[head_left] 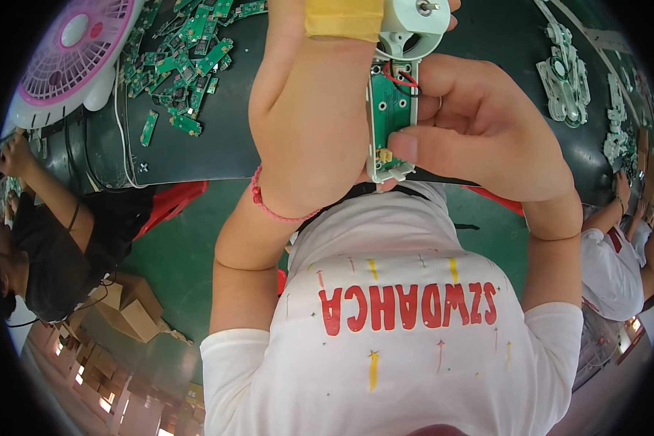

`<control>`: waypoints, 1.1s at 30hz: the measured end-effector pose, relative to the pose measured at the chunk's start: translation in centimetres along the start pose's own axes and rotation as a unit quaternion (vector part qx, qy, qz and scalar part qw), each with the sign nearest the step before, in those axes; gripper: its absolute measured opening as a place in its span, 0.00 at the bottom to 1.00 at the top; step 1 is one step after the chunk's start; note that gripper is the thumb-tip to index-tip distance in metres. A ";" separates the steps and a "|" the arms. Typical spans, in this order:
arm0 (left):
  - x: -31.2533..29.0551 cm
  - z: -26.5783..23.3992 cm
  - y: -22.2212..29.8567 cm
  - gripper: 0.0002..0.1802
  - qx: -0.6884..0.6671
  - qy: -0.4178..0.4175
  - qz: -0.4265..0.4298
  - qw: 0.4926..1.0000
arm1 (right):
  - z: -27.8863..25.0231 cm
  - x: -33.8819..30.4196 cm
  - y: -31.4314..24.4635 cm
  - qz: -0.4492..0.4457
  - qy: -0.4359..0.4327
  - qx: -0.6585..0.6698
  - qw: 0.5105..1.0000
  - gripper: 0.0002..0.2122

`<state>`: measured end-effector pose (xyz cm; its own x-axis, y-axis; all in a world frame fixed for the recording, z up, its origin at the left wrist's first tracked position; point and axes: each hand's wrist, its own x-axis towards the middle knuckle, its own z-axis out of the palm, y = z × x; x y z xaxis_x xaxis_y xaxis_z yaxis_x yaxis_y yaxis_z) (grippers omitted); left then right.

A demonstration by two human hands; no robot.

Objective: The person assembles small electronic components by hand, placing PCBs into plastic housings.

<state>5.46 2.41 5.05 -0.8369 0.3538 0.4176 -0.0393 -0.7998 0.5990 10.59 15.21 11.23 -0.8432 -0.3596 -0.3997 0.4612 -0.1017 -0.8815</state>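
Observation:
Over the table's near edge, a narrow white plastic housing (373,127) is held upright between my two hands. A green circuit board (392,102) lies inside it, with red and black wires (403,76) at its upper end. Above sits a round white motor part (416,25) with a metal shaft. My left hand (312,109), yellow tape around one digit, grips the housing from the left; most of its fingers are hidden. From the right, my right hand (487,123) pinches the housing, its thumb on the board's lower end beside a small tan connector (384,155).
Loose green circuit boards (189,65) are heaped at the far left of the dark table (211,156). Beside them stands a pink and white fan (73,51) with cables. White plastic parts (563,80) lie at the right. People work on both sides; a cardboard box (134,309) is on the floor.

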 end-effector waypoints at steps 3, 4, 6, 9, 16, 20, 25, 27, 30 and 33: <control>0.2 0.2 -0.3 0.15 -0.010 0.005 -0.023 1.000 | 0.1 0.2 0.1 -0.011 -0.008 0.016 1.000 0.14; -0.1 0.3 0.1 0.16 -0.014 0.007 -0.031 0.999 | 0.1 0.2 0.1 -0.011 -0.008 0.016 1.000 0.14; -0.4 0.4 0.6 0.16 -0.021 0.010 -0.046 0.999 | 0.1 0.1 0.2 -0.015 -0.023 0.000 1.000 0.15; -0.5 0.5 0.9 0.17 -0.033 0.015 -0.070 0.997 | 0.3 0.2 0.6 -0.009 -0.019 -0.033 0.999 0.16; 0.3 0.2 0.1 0.20 -0.054 0.031 -0.128 0.990 | -0.2 0.0 1.1 -0.016 -0.023 -0.072 0.997 0.16; 3.1 -2.0 -2.2 0.21 -0.202 -0.198 0.065 0.957 | 0.7 0.1 0.9 0.005 0.000 0.027 1.000 0.13; 3.3 -2.4 -3.3 0.21 -0.227 -0.181 0.038 0.956 | -0.3 0.7 1.2 -0.020 0.054 -0.077 0.995 0.11; 3.3 -2.9 -3.7 0.21 -0.210 -0.197 0.055 0.956 | -0.1 0.5 1.2 -0.046 0.030 -0.008 0.998 0.09; 3.4 -3.6 -4.3 0.21 -0.185 -0.222 0.085 0.954 | -0.1 0.5 0.8 -0.054 0.009 -0.022 0.998 0.08; 4.3 -3.5 -4.1 0.22 -0.161 -0.263 0.135 0.942 | 0.1 0.7 1.2 -0.052 0.023 -0.026 0.998 0.08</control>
<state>0.07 5.51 1.99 -0.4580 0.2410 0.8556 -0.0980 -0.9704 0.2209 10.56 14.70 9.94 -0.8978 -0.3069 -0.3159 0.3569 -0.0867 -0.9301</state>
